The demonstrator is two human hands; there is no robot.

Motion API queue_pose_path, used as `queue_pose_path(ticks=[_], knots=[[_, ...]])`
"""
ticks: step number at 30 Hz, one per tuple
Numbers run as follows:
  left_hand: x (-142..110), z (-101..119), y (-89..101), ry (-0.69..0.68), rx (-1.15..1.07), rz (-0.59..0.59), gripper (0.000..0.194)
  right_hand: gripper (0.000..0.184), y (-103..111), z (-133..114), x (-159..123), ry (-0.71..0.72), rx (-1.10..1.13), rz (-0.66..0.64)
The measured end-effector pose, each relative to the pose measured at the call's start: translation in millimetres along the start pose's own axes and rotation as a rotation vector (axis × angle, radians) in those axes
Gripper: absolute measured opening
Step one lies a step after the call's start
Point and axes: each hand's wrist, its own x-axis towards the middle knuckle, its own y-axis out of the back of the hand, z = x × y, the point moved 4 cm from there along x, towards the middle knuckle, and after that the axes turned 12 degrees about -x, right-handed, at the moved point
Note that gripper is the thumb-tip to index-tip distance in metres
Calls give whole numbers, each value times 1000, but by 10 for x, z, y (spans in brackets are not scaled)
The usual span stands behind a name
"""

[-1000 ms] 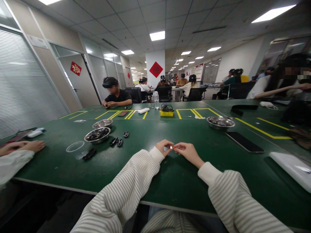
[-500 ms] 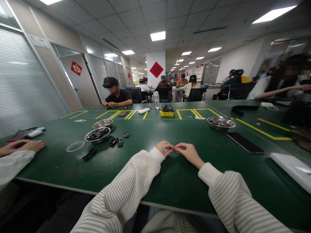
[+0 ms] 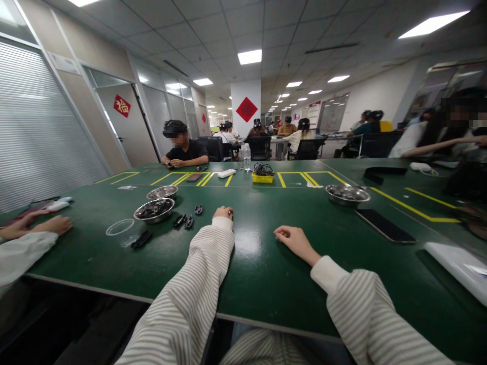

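My left hand [image 3: 223, 212] is reached forward over the green table [image 3: 251, 284], to the right of several small black parts [image 3: 183, 221]. Its fingers are curled, and what they hold is hidden or too small to name. Nearer to me, my right hand [image 3: 292, 240] rests low over the table, with thumb and fingers pressed together. Whatever is between those fingers cannot be made out. Left of the loose parts stands a metal bowl [image 3: 146, 219] full of dark parts, with a second metal bowl [image 3: 163, 192] behind it.
A clear plastic cup [image 3: 120, 226] and a black piece [image 3: 141, 239] lie at left. On the right are another metal bowl [image 3: 347, 194], a phone [image 3: 386, 226] and a white case [image 3: 454, 268]. Behind stand a yellow tray [image 3: 263, 178] and a bottle [image 3: 247, 157]. A co-worker's hands [image 3: 59, 224] rest at far left.
My hands were together on a small item with red on it. Now they are apart: my left hand has moved forward and left, while my right hand stays almost in place.
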Motion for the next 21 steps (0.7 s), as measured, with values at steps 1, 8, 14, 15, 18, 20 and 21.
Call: queue_pose_path(ticks=[1,8,14,15,18,20,21], knots=[[16,-42,-7,31,22,-27,22,18,0,-2,-1,3,-2,-2],[6,-48,-39,57,76,-113,24,18,-13,6,2,23,4,-21],[-68,-112,72,190,53,32,36,18,-16,-4,-2,34,-4,-33],[-77,-132,76,224,52,29,36,18,-16,-7,-3,34,-5,-36],[-90,-158,76,246,59,24,32,18,-16,-16,-5,31,-5,-43],[-87,-123,77,152,59,60,31,18,-14,-23,-7,34,-8,-42],[-86,-94,73,85,53,76,31,18,-13,-27,-8,37,-11,-40]])
